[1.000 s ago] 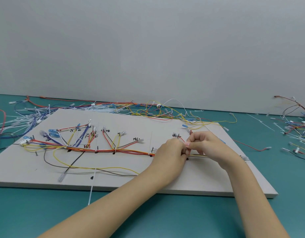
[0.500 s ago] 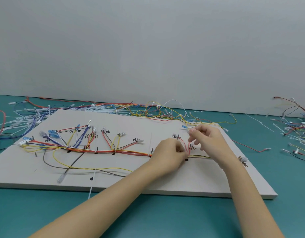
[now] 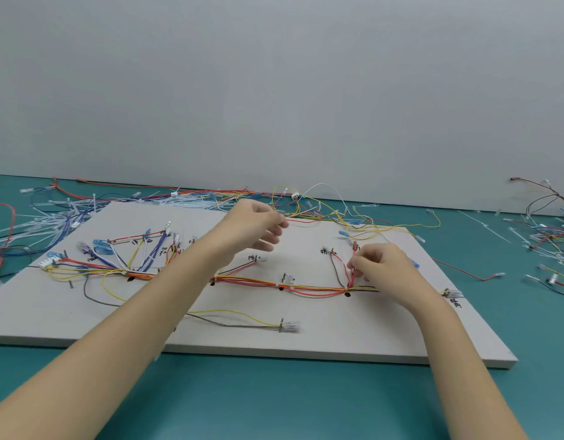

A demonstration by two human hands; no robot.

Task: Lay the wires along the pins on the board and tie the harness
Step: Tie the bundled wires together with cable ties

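Lying loose near the board's [image 3: 369, 344] front edge: a yellow-and-brown wire pair [image 3: 236, 319], not yet bundled. Running across the middle: the main harness trunk [image 3: 306, 288], mostly laid, seemingly few ties in. Pinching a red branch wire [image 3: 351, 268] toward the right edge: right hand [image 3: 382, 265]. Reaching over the far edge, fingers loosely curled, perhaps around another red wire [image 3: 301, 221], grip unclear: left hand [image 3: 253, 225]. Beyond, spare wires [image 3: 353, 214] waiting.
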